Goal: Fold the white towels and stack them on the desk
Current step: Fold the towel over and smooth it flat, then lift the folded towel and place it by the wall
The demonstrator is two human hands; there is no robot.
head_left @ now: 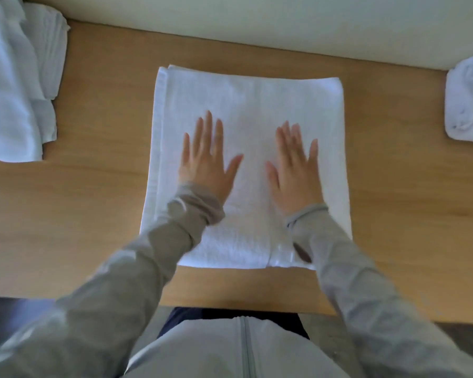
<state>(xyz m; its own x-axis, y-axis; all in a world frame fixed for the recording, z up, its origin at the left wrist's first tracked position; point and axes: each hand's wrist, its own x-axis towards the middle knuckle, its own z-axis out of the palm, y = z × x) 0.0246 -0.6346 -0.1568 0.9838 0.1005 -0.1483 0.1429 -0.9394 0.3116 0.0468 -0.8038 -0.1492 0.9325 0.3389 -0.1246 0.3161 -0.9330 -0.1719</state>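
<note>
A grey zip-up jacket (241, 350) fills the bottom of the view, its zip (245, 342) running up the middle, with a strip of dark trousers (180, 319) showing just beneath the desk's front edge. Two grey sleeves reach forward from it over the wooden desk (99, 192). The left hand (205, 162) and the right hand (295, 173) both lie palm-down on the folded white towel (246, 99). Their fingers are straight and a little spread, gripping nothing, and the thumbs point toward each other with a gap of bare cloth between them. The towel sits in the middle of the desk, squared into a thick rectangle. Its stacked layers show along the left edge and at the far left corner, and a seam between layers runs toward its near edge by the right sleeve cuff (306, 214). Its near edge stops short of the desk's front edge. At the far left of the desk, a loose heap of rumpled white towels (11, 77) spreads out of view. At the right edge, well apart from the folded towel, lies a small bundled white towel (467, 99), partly cut off. Behind the desk runs a pale cream surface (257, 23). The hands are slightly blurred.
</note>
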